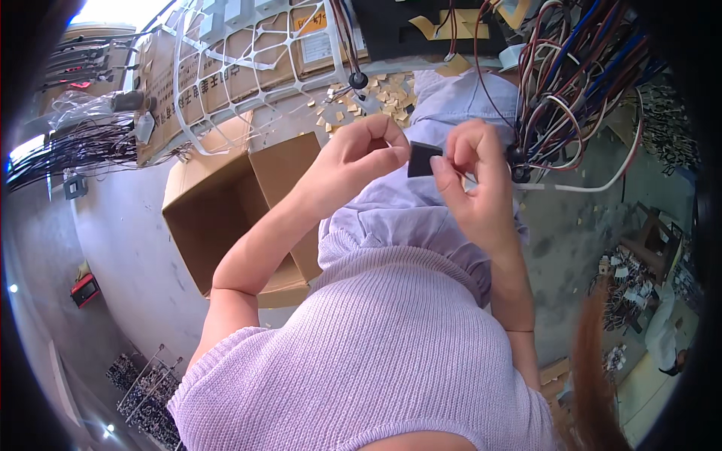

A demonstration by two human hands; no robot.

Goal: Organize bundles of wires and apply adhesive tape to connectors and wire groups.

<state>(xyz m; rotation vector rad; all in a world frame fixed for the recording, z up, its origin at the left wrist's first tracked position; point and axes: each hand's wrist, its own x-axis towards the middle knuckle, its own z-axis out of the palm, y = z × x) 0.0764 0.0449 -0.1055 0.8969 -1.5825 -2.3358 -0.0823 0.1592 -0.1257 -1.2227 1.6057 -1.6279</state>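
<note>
Above my lap, a small flat black square pad is pinched between the thumb and fingers of my right hand. Its far edge and left side show plainly. My left hand is closed in a pinch right at the pad's upper left edge. Whatever its fingertips grip, if anything, is too small to make out. To the right of my right hand hangs a thick bundle of red, blue, white and black cables, with a black round fitting near its lower end.
An open cardboard box stands on the floor to my left. Ahead, white plastic netting lies over flat cardboard. Tan paper scraps litter the floor beyond my knees. Dark cables hang at far left; a red-and-black object lies below.
</note>
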